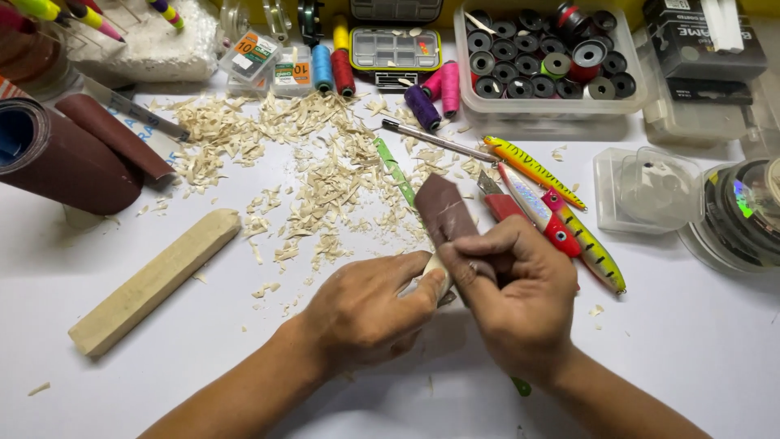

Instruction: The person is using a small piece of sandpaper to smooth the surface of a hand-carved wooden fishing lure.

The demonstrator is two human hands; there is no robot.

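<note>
Sandpaper roll [57, 162], dark maroon, lies furthest left of the carved wooden piece [436, 276] that both hands share, and between the two rests a pale squared wooden blank [154, 280] on the white bench [691, 341]. Shavings [317, 179] spread over the bench above and left of the carved piece. The left hand [366, 313] is clenched round the carved piece's near end, thumb pressed along its side, so only a short pale stretch shows between the hands. The right hand [516, 305] grasps a maroon sandpaper strip [445, 215] folded over the piece, its fingers [487, 252] curled tight over the fold while the strip's free end sticks up and away from the hands. Just right of the carved piece lie a red-handled tool [497, 202] and several painted fishing lures [569, 228]; further right again sit clear plastic tubs [646, 191], and above them a tray of spools [548, 57].

The carved piece looks light, stiff and dry, likely soft wood that dents or snaps where whittled thin; it seems best held at its thicker end. The strip is limp and gritty, so it should grip well when pinched flat against the wood
</note>
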